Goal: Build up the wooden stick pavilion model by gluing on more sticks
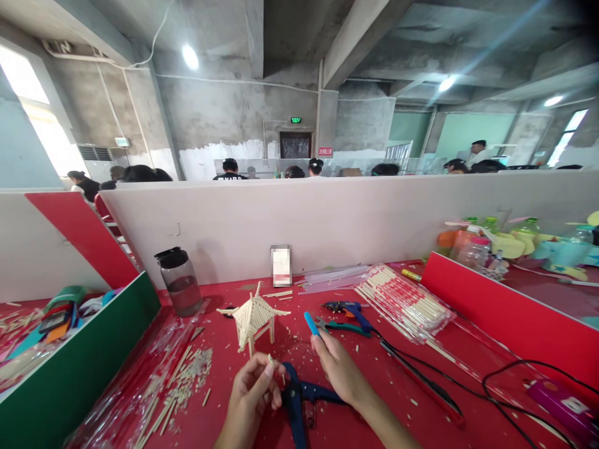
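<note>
My left hand (pixel 256 385) is closed, pinching a short pale stick piece (pixel 270 360) between thumb and fingers, just in front of a small wooden stick pavilion (pixel 254 316). The pavilion stands upright on legs on the red table (pixel 224 411). In my right hand (pixel 334 365) is a blue pen-like tool (pixel 311 323), gripped with its blue end pointing up and away. Dark blue cutting pliers (pixel 296 399) lie between and beneath my hands. Beyond the right hand are green-handled pliers (pixel 349 327) and a blue glue gun (pixel 356 313).
Stick scraps (pixel 187 374) and plastic wrap litter the left side. A dark-lidded bottle (pixel 180 284) stands at the back left. Packed sticks (pixel 405 302), a black cable (pixel 433 371) and a purple object (pixel 564 405) are on the right. Partitions (pixel 299 218) border the table; people sit beyond.
</note>
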The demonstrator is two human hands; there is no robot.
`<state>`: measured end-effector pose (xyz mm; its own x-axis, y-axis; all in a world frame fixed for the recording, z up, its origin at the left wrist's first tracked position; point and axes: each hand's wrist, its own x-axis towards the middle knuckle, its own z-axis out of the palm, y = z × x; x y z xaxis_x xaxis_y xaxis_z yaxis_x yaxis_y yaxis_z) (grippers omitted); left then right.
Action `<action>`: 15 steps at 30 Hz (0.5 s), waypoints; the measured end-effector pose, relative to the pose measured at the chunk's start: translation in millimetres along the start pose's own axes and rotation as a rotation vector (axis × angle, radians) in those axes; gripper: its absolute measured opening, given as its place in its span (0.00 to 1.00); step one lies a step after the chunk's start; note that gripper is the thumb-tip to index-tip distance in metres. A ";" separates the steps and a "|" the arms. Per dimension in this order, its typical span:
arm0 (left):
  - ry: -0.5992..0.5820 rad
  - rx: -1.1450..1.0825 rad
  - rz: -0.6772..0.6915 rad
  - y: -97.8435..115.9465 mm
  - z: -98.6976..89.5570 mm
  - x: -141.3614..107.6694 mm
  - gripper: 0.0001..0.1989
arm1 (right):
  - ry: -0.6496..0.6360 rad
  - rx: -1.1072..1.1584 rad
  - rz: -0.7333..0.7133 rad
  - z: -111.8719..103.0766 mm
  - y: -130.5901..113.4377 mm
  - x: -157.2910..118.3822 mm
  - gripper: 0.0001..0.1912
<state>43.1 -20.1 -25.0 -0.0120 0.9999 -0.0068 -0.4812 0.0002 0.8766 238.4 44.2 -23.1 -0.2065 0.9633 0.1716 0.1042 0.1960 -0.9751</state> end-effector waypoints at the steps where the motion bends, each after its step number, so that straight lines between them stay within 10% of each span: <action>1: -0.005 0.005 0.000 0.1 -0.3 0.0 0.16 | -0.006 -0.099 0.000 -0.1 2.6 0.3 0.23; 15: -0.010 0.093 0.034 -0.4 1.9 -1.6 0.16 | 0.046 -0.834 -0.183 -5.7 -16.1 -10.0 0.15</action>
<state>45.0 -21.8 -24.4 -0.0175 0.9995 0.0279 -0.3972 -0.0326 0.9172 244.4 32.5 -8.3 -0.2519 0.9062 0.3396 0.7587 0.4027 -0.5120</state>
